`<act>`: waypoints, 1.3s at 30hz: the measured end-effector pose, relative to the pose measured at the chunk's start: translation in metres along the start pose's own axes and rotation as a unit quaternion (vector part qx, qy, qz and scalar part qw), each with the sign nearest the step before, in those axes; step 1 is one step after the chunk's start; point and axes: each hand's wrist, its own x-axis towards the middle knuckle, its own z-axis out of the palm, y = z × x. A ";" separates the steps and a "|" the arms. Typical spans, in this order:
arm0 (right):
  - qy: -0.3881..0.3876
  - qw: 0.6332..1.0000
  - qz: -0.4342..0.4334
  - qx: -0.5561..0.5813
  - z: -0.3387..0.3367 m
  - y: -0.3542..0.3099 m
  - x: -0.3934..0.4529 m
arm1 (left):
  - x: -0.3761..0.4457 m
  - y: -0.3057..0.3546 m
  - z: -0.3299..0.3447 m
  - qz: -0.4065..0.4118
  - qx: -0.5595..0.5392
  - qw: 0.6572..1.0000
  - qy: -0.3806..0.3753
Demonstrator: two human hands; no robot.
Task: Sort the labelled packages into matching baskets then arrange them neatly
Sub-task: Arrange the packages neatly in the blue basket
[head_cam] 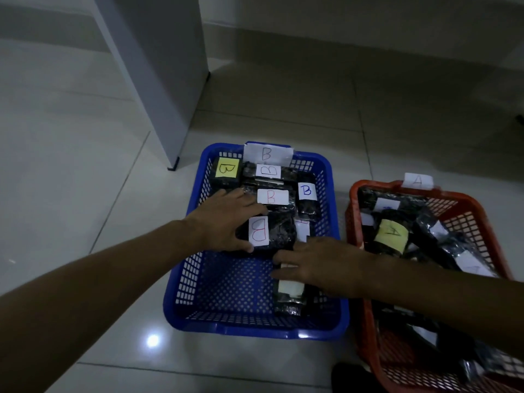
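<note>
A blue basket (226, 293) tagged B sits on the floor with several black packages labelled B in its far half. My left hand (224, 222) grips the left side of a black package with a red B label (269, 232), thumb at its near edge. My right hand (314, 265) lies with straight fingers on another black package (289, 296) at the basket's right side; that package's label is partly hidden. To the right stands a red basket (354, 222) tagged A, with black packages inside, one bearing a yellow A label (391, 235).
A white cabinet or furniture leg (158, 80) stands on the tiled floor behind the blue basket's left corner. Bare tiles spread to the left and front. A wall base runs across the back. A dark object (348, 375) lies at the bottom edge by the red basket.
</note>
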 end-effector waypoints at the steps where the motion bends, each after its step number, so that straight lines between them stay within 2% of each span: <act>1: 0.002 1.000 -0.005 0.002 -0.001 -0.002 0.000 | 0.000 0.000 0.001 0.001 0.000 1.000 -0.001; 3: -0.013 1.000 -0.011 0.020 -0.001 -0.003 0.000 | -0.001 -0.001 0.003 0.001 -0.007 1.000 0.001; 5: 0.004 0.999 -0.031 0.042 -0.007 0.000 -0.003 | -0.003 0.000 0.005 0.001 -0.015 1.000 0.009; 8: 0.104 0.980 -0.009 0.172 -0.016 0.011 -0.018 | -0.001 0.003 0.006 -0.003 -0.027 0.999 0.024; 10: 0.200 0.940 0.036 0.273 -0.022 0.015 -0.029 | -0.001 0.005 0.008 0.008 -0.032 0.999 0.033; 12: 0.292 0.902 0.093 0.304 -0.026 0.024 -0.031 | -0.001 0.007 0.010 0.018 -0.030 0.999 0.038; 13: 0.314 0.892 0.134 0.295 -0.026 0.032 -0.028 | -0.001 0.008 0.011 0.020 -0.026 0.999 0.034; 16: 0.310 0.891 0.251 0.215 -0.028 0.064 -0.005 | -0.003 0.008 0.012 0.014 -0.003 1.000 0.009; 20: 0.273 0.895 0.312 0.166 -0.026 0.091 0.030 | -0.002 0.011 0.014 0.042 0.024 0.999 0.009; 23: 0.287 0.886 0.318 0.176 -0.029 0.100 0.048 | -0.002 0.015 0.019 0.040 0.025 0.999 0.006; 28: 0.285 0.882 0.301 0.225 -0.025 0.101 0.067 | -0.004 0.015 0.019 0.030 0.040 0.997 0.058; 33: 0.291 0.881 0.274 0.253 -0.023 0.097 0.061 | 0.000 0.015 0.015 0.015 0.047 0.998 0.048; 37: 0.328 0.851 0.297 0.281 -0.025 0.089 0.044 | 0.001 0.013 0.014 0.016 0.055 0.997 0.058; 39: 0.313 0.850 0.300 0.300 -0.025 0.083 0.033 | -0.002 0.010 0.017 0.016 0.053 0.997 0.055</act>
